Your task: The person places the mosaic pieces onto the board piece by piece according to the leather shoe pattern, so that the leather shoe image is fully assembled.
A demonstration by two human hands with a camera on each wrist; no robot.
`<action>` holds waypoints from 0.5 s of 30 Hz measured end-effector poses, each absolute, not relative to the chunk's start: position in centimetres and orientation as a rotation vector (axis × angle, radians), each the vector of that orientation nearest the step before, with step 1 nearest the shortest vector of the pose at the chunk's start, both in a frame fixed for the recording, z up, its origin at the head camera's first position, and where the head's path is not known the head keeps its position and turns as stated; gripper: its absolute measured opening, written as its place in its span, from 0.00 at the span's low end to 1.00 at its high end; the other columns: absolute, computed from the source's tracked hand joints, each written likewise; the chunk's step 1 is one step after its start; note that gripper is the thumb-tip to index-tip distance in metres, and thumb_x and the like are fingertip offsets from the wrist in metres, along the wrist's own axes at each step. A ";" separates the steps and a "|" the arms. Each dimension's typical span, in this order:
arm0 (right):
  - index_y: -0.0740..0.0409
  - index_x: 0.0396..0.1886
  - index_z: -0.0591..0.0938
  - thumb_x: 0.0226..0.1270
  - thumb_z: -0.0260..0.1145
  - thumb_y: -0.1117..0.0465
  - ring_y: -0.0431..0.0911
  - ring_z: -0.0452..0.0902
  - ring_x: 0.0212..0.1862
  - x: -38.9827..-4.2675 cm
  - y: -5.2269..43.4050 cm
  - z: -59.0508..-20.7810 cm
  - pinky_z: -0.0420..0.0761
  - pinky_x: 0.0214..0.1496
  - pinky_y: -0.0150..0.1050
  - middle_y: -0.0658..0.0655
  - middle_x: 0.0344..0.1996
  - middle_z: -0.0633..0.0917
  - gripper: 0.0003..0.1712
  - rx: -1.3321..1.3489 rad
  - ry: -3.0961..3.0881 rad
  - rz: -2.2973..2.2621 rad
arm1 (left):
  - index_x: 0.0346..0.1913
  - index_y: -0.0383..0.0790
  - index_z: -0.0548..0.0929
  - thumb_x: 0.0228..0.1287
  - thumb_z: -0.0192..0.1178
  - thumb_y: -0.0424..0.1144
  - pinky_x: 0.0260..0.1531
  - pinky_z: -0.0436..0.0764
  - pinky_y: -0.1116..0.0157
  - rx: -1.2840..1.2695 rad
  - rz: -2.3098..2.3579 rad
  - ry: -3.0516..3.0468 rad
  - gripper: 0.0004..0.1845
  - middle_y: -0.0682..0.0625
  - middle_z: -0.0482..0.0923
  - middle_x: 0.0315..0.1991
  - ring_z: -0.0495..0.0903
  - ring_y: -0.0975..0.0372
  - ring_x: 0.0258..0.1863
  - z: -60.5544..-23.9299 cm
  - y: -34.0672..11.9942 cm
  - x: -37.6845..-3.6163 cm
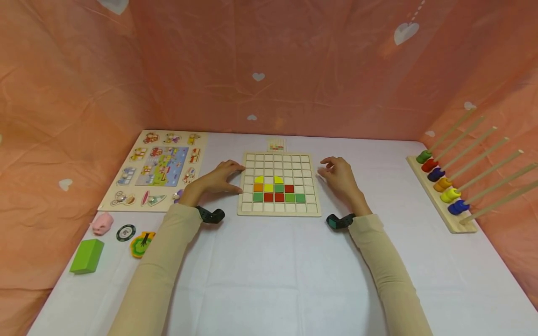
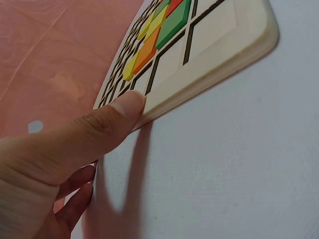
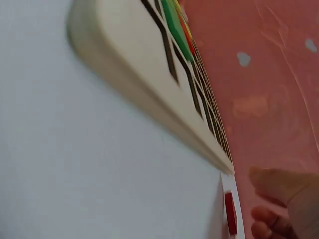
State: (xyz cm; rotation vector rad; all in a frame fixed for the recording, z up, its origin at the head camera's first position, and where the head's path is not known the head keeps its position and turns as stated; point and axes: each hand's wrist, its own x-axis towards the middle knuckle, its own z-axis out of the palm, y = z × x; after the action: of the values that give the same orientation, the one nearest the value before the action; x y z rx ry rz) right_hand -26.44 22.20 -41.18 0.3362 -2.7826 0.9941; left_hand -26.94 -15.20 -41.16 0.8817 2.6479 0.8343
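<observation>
Wood is what I see at the centre of the head view: a pale square grid board (image 1: pixel 279 184) with rounded corners lies flat on the smooth white tabletop (image 1: pixel 269 270), carrying glossy yellow, orange, red and green tiles (image 1: pixel 277 189) in its lower middle cells. My left hand (image 1: pixel 222 179) rests at the board's left edge with the thumb pressed against the rim, while my right hand (image 1: pixel 340 177) sits just beside the right edge, fingers loosely curled and holding nothing. Open cloth stretches across the lower frame, with a wooden peg rack (image 1: pixel 445 196) at far right and a picture puzzle (image 1: pixel 157 168) at upper left.
</observation>
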 end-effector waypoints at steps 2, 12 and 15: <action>0.68 0.48 0.79 0.60 0.66 0.60 0.56 0.73 0.40 -26.5 22.8 -41.2 0.72 0.43 0.47 0.66 0.36 0.77 0.19 0.275 -2.812 0.988 | 0.65 0.31 0.65 0.51 0.70 0.42 0.65 0.54 0.48 0.880 0.832 2.647 0.40 0.35 0.61 0.62 0.57 0.45 0.63 -41.2 -15.2 -26.9; 0.72 0.39 0.80 0.57 0.69 0.60 0.59 0.73 0.41 -26.3 23.7 -41.5 0.73 0.45 0.50 0.69 0.36 0.79 0.18 0.226 -2.865 0.955 | 0.65 0.31 0.65 0.51 0.70 0.42 0.65 0.54 0.48 0.891 0.816 2.654 0.40 0.34 0.60 0.62 0.57 0.45 0.63 -41.2 -15.2 -27.0; 0.71 0.38 0.80 0.57 0.69 0.61 0.58 0.73 0.41 -26.3 23.7 -41.6 0.73 0.45 0.50 0.68 0.36 0.79 0.16 0.229 -2.873 0.954 | 0.65 0.31 0.65 0.51 0.70 0.41 0.65 0.54 0.48 0.888 0.821 2.652 0.40 0.34 0.61 0.62 0.56 0.45 0.63 -41.2 -15.2 -27.0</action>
State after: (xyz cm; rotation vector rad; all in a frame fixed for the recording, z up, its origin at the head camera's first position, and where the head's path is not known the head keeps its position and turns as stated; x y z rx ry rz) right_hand -26.29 23.73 -41.62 0.2285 -2.8731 0.9540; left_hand -26.99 -15.18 -41.21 0.8880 2.6516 0.8207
